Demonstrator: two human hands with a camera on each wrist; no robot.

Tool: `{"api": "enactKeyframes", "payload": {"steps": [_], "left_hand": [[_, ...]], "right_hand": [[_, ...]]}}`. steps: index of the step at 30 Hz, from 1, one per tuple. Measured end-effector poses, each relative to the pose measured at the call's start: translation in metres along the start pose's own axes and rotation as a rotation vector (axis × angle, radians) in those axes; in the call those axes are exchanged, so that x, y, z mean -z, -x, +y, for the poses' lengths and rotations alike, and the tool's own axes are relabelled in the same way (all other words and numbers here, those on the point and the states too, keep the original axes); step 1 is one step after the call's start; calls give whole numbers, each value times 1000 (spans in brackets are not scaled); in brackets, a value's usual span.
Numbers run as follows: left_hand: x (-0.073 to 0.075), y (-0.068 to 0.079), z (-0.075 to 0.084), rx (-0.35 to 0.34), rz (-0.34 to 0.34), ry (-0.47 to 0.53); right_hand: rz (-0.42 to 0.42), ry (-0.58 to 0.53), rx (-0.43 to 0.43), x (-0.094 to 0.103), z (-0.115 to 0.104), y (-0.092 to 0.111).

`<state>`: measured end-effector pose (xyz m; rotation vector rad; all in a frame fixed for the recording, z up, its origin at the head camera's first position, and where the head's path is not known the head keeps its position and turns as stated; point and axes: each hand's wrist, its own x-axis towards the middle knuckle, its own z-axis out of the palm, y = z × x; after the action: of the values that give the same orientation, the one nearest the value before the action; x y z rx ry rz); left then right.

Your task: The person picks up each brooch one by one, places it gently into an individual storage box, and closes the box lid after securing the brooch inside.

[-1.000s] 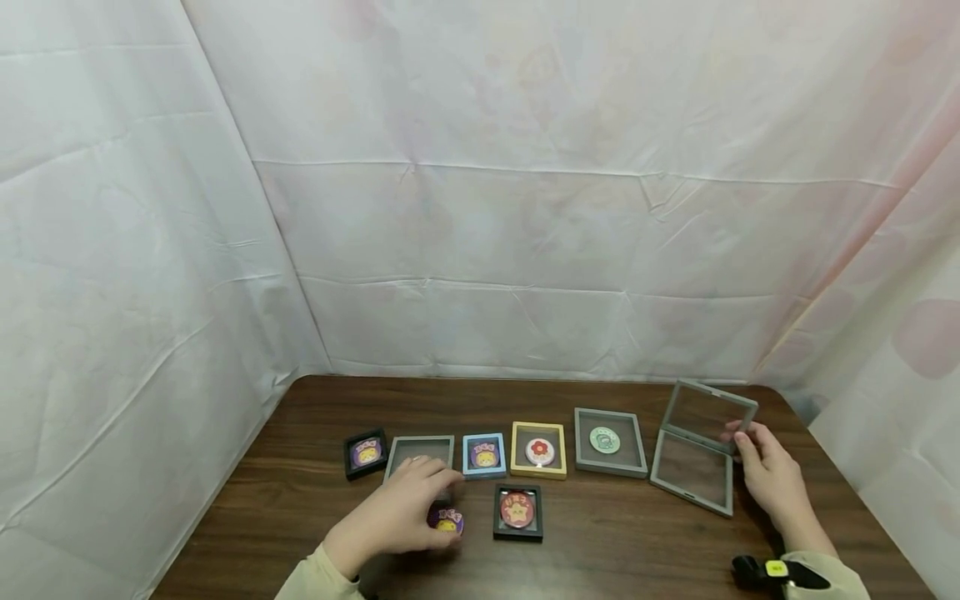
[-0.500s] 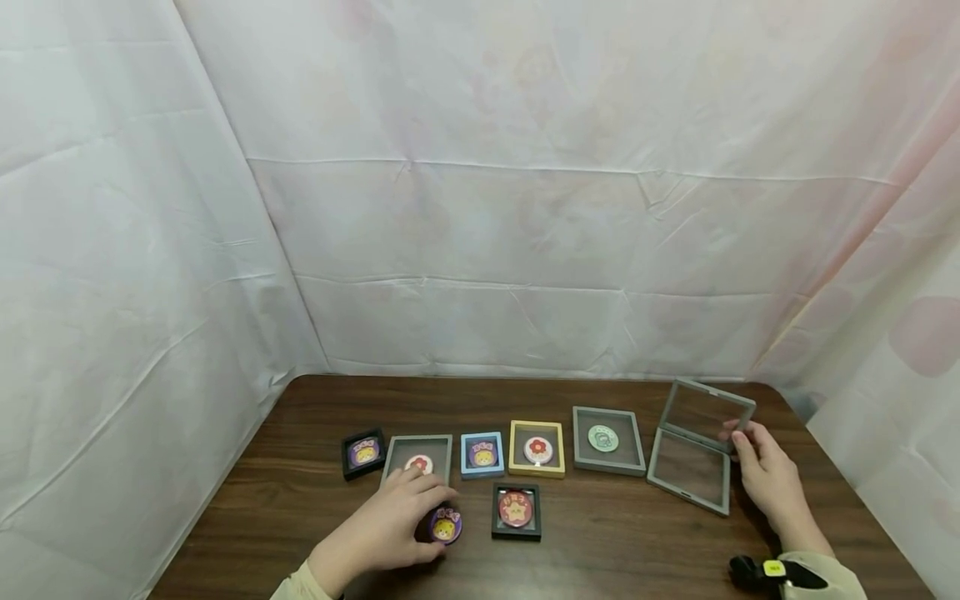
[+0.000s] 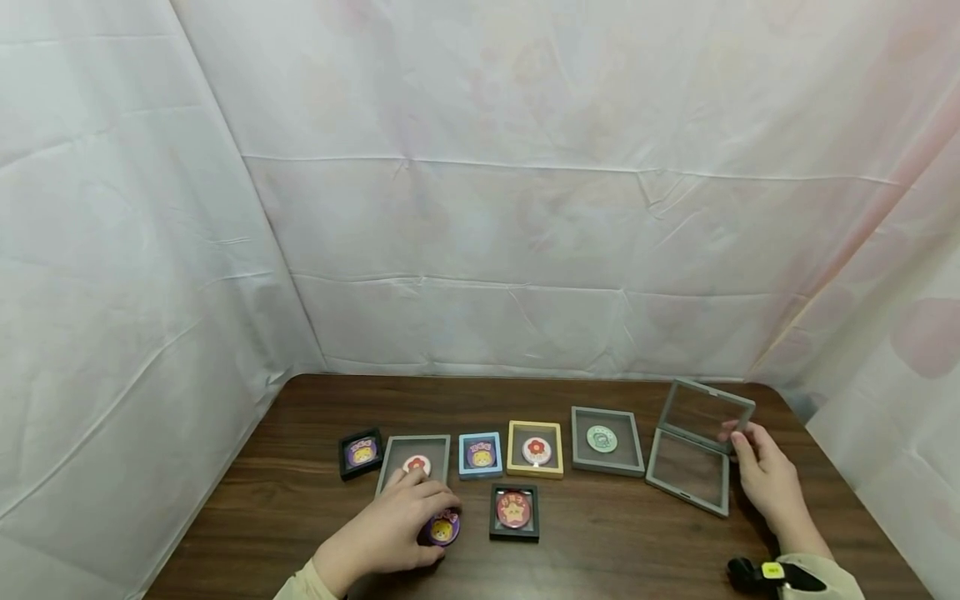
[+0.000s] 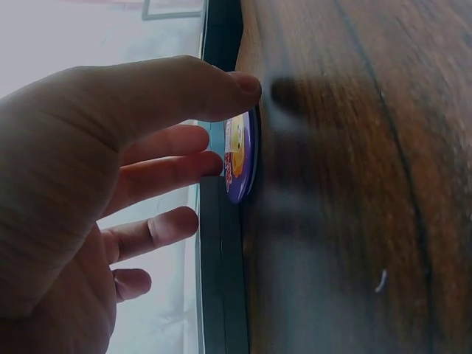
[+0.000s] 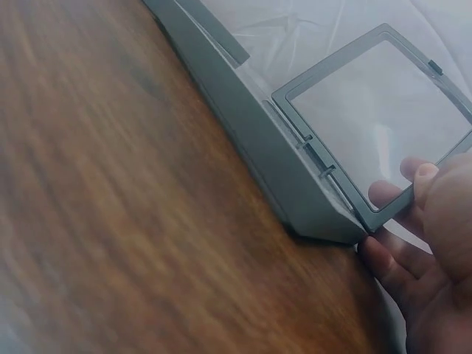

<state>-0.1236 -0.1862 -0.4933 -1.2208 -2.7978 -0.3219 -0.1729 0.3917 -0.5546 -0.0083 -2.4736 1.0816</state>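
Observation:
A round purple pin badge with a yellow cartoon animal lies on the wooden table. My left hand pinches it between thumb and fingertips; in the left wrist view the badge appears edge-on at the tabletop. At the far right, my right hand holds the side edge of a grey display frame whose clear lid is raised on its hinge. Nothing lies inside this frame. Just beyond my left hand is another grey frame with a red-flower badge, partly covered by my fingers.
Across the table stand a black frame, a blue frame, a yellow frame and a grey frame, each with a badge. A nearer black frame bears a red star badge. Fabric curtains enclose the table.
My left hand has drawn back toward the near edge, uncovering the red-flower badge and more of the purple badge. The right hand keeps hold of the raised lid, unmoved.

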Motion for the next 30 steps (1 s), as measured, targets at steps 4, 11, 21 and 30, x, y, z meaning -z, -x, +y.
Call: {"api": "enactKeyframes", "payload": {"steps": [4, 11, 21, 30], "left_hand": [[0, -2, 0, 1, -11, -1], [-1, -7, 0, -2, -32, -6], [-1, -9, 1, -13, -28, -26], [-6, -10, 4, -34, 3, -30]], "right_hand": [[0, -4, 2, 1, -1, 0], [2, -8, -2, 1, 1, -1], [10, -15, 10, -1, 0, -1], [0, 4, -2, -1, 0, 0]]}}
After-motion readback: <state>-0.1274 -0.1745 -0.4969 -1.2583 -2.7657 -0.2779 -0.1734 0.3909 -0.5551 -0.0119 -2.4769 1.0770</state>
